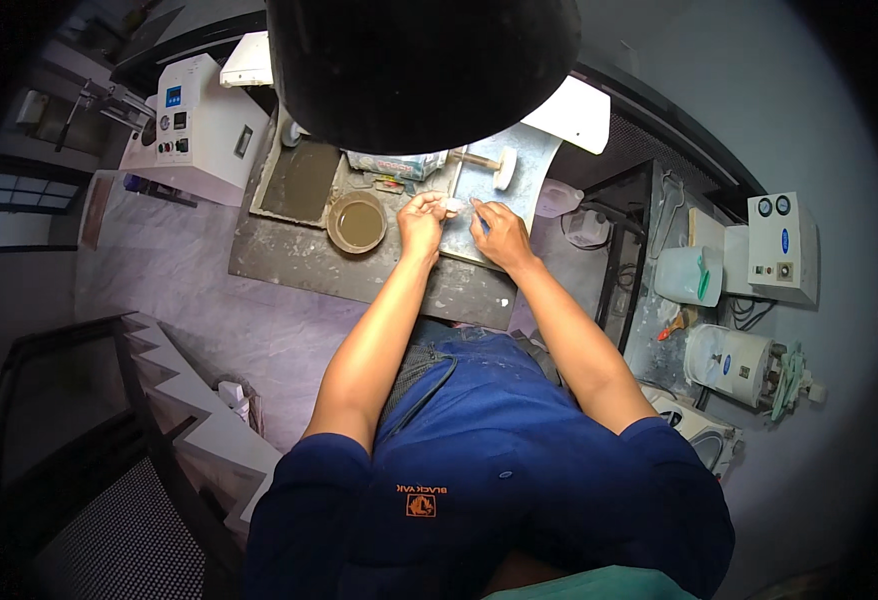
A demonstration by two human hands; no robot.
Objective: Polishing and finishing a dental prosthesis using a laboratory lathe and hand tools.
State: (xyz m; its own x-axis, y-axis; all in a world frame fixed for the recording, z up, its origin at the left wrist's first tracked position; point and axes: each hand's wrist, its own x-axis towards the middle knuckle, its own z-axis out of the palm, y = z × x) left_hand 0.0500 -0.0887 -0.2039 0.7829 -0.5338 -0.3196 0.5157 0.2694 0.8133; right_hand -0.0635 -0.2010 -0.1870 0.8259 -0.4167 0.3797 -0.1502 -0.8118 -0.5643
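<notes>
- I see the left hand point(422, 222) with its fingers pinched around a small white piece point(454, 204). The piece sits between the two hands, over the table.
- The right hand point(502, 238) is just beside it, fingers curled around a thin blue tool point(480, 224). I can't tell if the tool touches the piece.
- Just left of the left hand is a round bowl point(333, 236) with muddy water in it.
- Under both hands is the gray table point(309, 276), with white spots on it.
- Ahead of the right hand is a round white wheel point(505, 168) on a rod.
- Past the bowl, farther left, is a tray point(265, 212) with a flat, brown-gray filling.
- Ahead of both hands is a big black shape point(424, 75) that hides part of the table.
- To the right of the right hand is a white jug point(587, 229).
- Well off to the left is a white machine point(204, 125) with buttons.
- Far to the right is a white box point(782, 247) with two round dials.
</notes>
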